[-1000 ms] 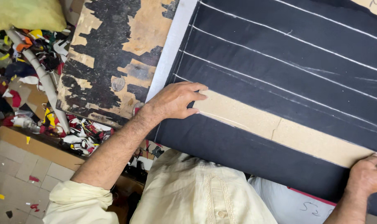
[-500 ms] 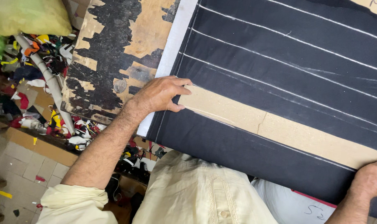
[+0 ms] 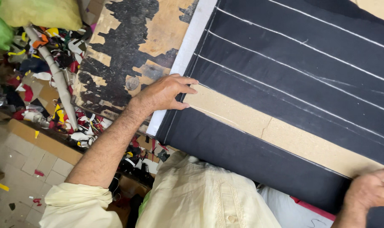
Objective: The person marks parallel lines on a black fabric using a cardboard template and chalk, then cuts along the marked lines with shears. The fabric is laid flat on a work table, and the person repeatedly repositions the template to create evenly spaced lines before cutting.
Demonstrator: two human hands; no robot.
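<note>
Left hand [image 3: 164, 93] fingers spread flat, pressing strip [image 3: 276, 131] end; right hand [image 3: 369, 192] grip unclear. Strip prob. stiff, light; cloth [image 3: 310, 63] under fingers soft.

The dark cloth [image 3: 285, 76] is a matt navy woven fabric, smooth, marked with powdery white chalk lines, and the long strip [image 3: 280, 135] lying on it looks like tan cardboard, dull and slightly grainy. At nine o'clock from the cloth, the tabletop [image 3: 128, 55] is worn wood whose black coating has flaked off to bare, rough tan patches. The shirt [image 3: 200, 202] at six o'clock is soft, pale cream cloth with stitched embroidery, matt and lightly creased.
</note>
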